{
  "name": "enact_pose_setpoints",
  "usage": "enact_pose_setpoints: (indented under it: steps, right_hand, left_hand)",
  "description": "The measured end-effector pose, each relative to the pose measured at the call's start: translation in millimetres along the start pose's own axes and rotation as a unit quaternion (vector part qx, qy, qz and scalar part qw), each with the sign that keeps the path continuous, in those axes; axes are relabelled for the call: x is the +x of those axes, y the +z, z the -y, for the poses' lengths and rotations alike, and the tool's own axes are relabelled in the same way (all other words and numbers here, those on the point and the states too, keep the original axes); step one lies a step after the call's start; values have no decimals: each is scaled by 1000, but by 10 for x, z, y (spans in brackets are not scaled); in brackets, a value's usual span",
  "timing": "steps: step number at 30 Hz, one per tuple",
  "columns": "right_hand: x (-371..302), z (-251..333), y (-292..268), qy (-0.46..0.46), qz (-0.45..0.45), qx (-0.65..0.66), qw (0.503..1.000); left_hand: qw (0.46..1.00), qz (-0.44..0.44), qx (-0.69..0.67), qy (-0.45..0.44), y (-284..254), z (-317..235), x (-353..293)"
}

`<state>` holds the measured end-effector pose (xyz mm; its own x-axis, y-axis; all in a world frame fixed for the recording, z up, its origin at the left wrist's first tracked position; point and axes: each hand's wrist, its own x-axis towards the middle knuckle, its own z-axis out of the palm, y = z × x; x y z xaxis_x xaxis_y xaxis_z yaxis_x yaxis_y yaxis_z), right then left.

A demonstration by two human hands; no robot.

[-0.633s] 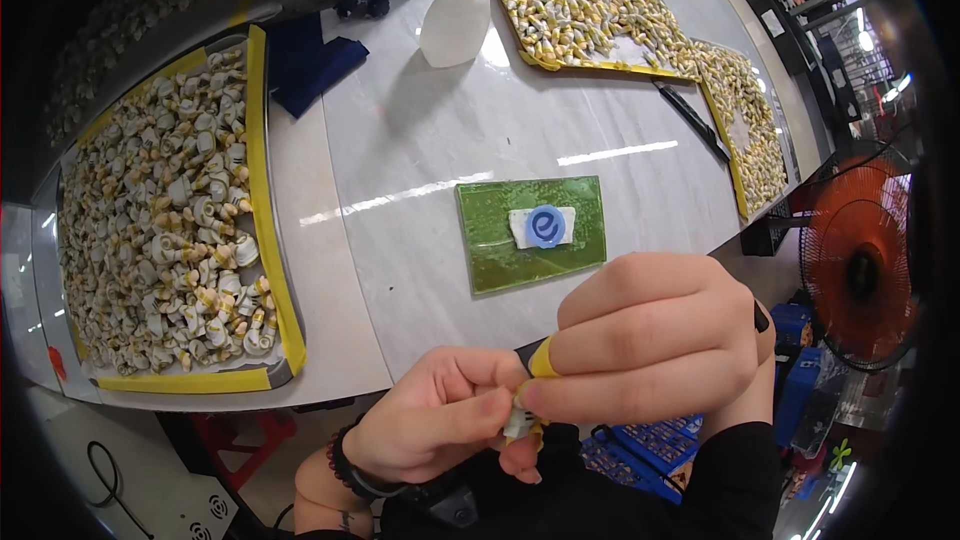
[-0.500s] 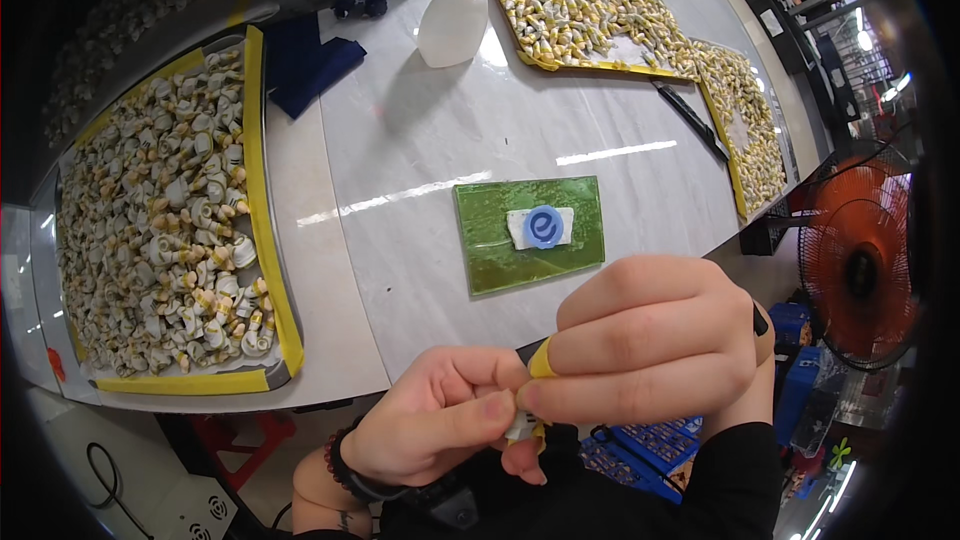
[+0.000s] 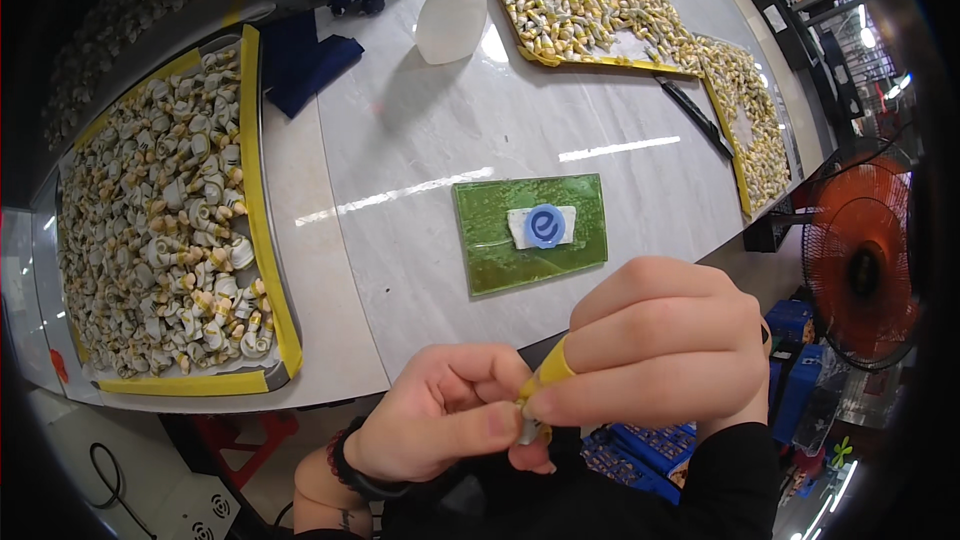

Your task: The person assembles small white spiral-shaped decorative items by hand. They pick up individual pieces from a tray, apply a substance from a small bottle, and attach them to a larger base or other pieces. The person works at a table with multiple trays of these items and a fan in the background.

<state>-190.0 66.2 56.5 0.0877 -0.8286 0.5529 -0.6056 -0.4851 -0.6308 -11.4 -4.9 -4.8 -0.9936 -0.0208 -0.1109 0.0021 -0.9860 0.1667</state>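
Near the table's front edge my left hand (image 3: 440,415) is closed, pinching a small white-and-yellow figurine piece (image 3: 533,428) between thumb and fingers. My right hand (image 3: 665,345) meets it there, its thumb and fingers closed in a pinch at the top of the same piece. A yellow covering (image 3: 554,366) sits on one of its fingers. My fingers hide most of the piece. Beyond my hands a green slab (image 3: 480,262) lies on the table, bearing a white pad (image 3: 519,232) and a round blue disc (image 3: 545,227) with a dark curved mark.
At left stands a yellow-taped tray (image 3: 257,180) of similar pieces. Two more trays, a far one (image 3: 600,65) and a right one (image 3: 738,175), hold smaller pieces. A pump bottle (image 3: 450,25), dark blue cloth (image 3: 315,75), black cutter-like tool (image 3: 695,118) and orange fan (image 3: 860,250) surround the table.
My right hand has shifted slightly right and turned, showing more of the yellow covering. The piece has tilted between my fingers, and my left hand has barely moved.
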Motion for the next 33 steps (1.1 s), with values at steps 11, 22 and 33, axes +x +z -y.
enact_pose_setpoints:
  steps: [11,22,33]
  right_hand:
    - [-119,67,-145,-65,104,-5,992]
    - [-208,57,-1032,-3,-207,-293,933]
    - [-1095,-1449,-2439,422,39,-375,824]
  left_hand:
    - [812,-100,495,293,37,43,-35]
    - [820,-69,466,324,2,12,-106]
    - [858,-68,427,279,-42,-63,-63]
